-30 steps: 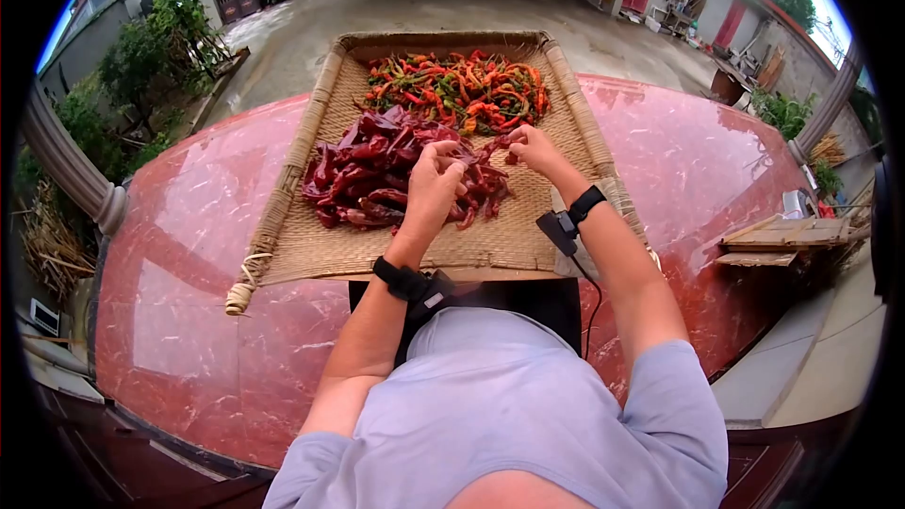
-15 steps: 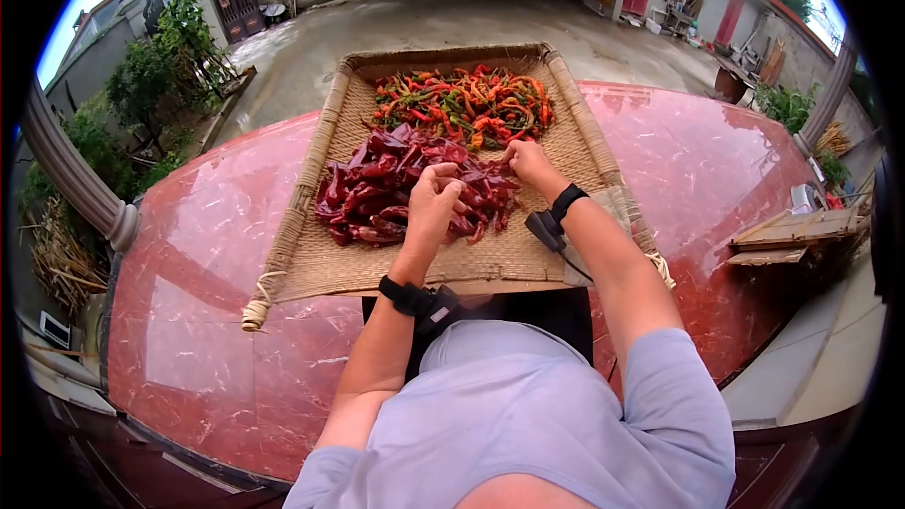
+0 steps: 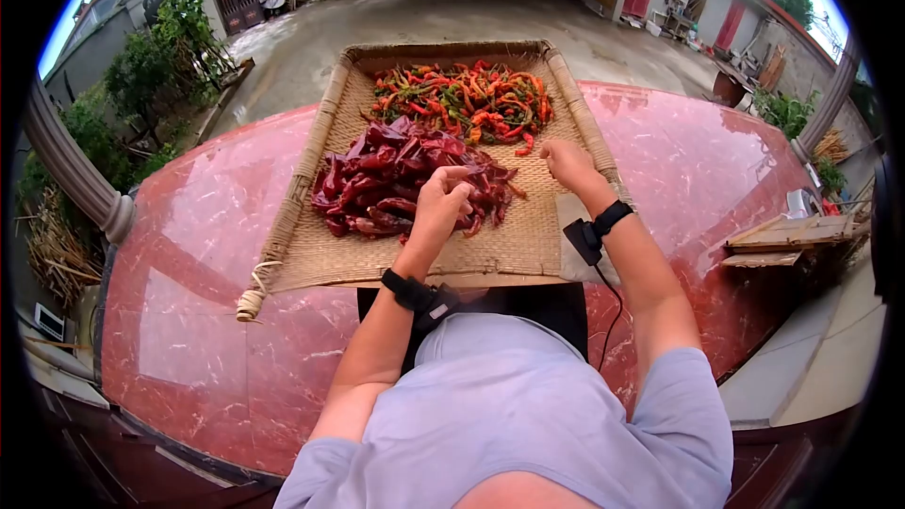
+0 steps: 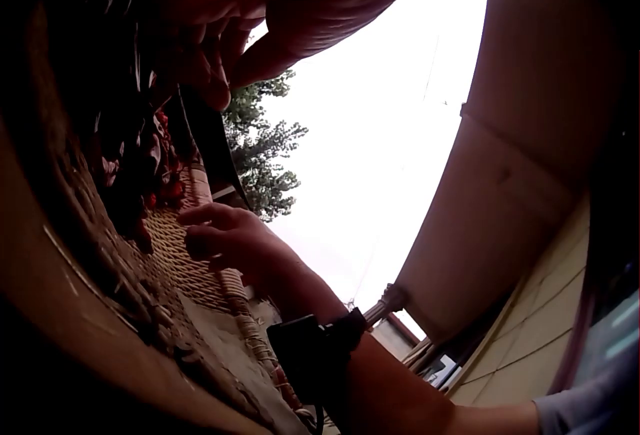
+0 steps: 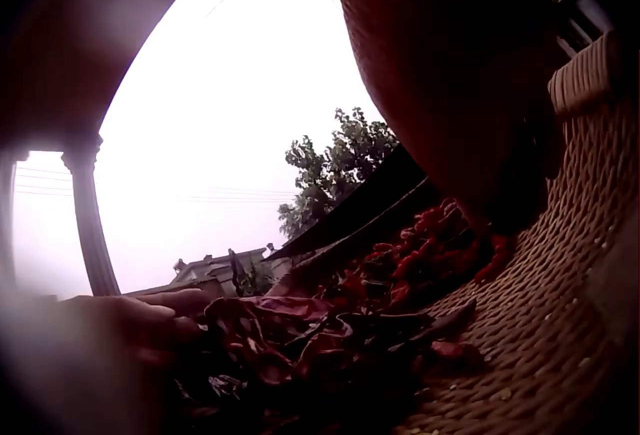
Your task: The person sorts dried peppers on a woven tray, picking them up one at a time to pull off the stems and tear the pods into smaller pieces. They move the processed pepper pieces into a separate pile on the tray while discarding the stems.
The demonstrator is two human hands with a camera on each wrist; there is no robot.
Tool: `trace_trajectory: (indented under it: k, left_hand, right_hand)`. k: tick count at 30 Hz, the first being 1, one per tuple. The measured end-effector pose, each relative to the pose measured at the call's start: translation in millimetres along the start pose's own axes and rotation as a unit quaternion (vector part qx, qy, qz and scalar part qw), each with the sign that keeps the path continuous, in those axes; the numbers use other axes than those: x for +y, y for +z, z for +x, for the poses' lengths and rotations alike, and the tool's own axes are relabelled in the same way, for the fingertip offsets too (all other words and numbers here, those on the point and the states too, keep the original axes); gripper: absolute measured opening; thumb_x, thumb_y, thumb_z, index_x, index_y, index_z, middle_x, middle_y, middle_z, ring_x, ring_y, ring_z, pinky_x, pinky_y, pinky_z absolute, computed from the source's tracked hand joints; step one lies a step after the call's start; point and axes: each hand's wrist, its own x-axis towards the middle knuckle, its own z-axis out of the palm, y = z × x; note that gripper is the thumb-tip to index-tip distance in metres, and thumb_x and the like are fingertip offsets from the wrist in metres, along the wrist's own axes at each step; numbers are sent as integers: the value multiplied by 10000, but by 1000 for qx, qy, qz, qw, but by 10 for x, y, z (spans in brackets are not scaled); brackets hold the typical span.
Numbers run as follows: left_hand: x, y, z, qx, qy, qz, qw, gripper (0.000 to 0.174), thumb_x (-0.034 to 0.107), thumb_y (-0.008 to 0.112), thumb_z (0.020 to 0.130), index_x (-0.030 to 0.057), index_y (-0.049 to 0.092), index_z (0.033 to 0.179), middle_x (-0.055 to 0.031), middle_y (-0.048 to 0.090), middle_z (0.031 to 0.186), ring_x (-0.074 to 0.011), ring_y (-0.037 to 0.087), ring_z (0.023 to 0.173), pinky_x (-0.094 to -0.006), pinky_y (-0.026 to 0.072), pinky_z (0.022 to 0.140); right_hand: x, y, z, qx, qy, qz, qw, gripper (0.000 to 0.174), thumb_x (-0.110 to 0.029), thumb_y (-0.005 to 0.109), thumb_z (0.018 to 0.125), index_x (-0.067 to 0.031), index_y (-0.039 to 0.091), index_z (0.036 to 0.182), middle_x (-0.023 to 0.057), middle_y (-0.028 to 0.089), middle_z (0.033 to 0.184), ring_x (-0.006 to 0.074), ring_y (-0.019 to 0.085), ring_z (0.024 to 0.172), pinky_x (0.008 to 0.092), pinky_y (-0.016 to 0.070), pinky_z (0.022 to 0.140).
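Observation:
Just above the right part of the dark red pepper pile (image 3: 377, 170) is my left hand (image 3: 441, 205), its fingers loosely bent and thumb apart, with nothing seen in them. My right hand (image 3: 571, 168) is over bare woven mat near the tray's right rim (image 3: 594, 132), fingers bent and no pepper visible in them. Left of its fingertips lies a small bright red pepper (image 3: 526, 145), beside the heap of thin red, orange and green peppers (image 3: 471, 99). In the left wrist view the right hand (image 4: 240, 242) shows its index finger reaching out over the weave.
The woven tray (image 3: 304, 155) has raised, bound rims. A pale flat patch (image 3: 577, 236) lies at its near right corner. Red marble floor (image 3: 203, 273) surrounds it, with columns at both sides. A cable hangs from the right wrist camera (image 3: 583, 240).
My right hand has moved right, off the dark red pile, and its fingers have loosened. A small red pepper shows near where it was. My left hand has hardly moved.

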Motion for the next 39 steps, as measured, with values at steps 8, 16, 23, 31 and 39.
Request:
trace_trajectory:
  k: [8,16,23,31,39]
  left_hand:
    - [-77,12,55,-103,-17,-25,994,357,178,601,943,4,525,1247,-104,650,1040,-86,603,684,-209,461,611]
    - [9,-155,139,-214,-84,-22,973,382,209,623,954,-3,515,1253,-116,644,1081,-93,639,761,-208,507,653]
    - [46,-264,371,-177,-24,-246,953,404,230,593,967,22,507,1302,-91,661,1107,-152,663,855,-267,553,743]
    - [-217,-409,489,-248,-1,-409,878,520,314,505,987,20,436,1411,-183,600,1280,-269,660,1013,-373,543,893]
    - [-292,-448,476,-248,6,-401,882,530,307,517,975,9,432,1405,-193,600,1276,-279,659,1017,-366,548,862]
  right_hand:
    - [-214,295,13,-2,-148,7,989,205,-67,612,824,-66,695,1011,166,669,1031,360,610,1014,471,496,861]
    - [-361,369,-18,-72,-127,-46,988,227,-100,640,843,-85,643,1070,140,593,1116,348,564,1059,465,486,875]
    - [-369,366,-20,-71,-108,-26,991,255,-133,659,839,-74,595,1080,138,627,1060,357,554,1023,459,456,882]
    - [-189,333,46,95,-132,-5,987,82,-109,612,880,-67,638,945,160,645,847,364,590,875,459,487,777]
    - [-266,370,127,34,-46,0,998,156,-124,598,873,-104,651,1018,141,646,992,335,593,1003,468,484,839]
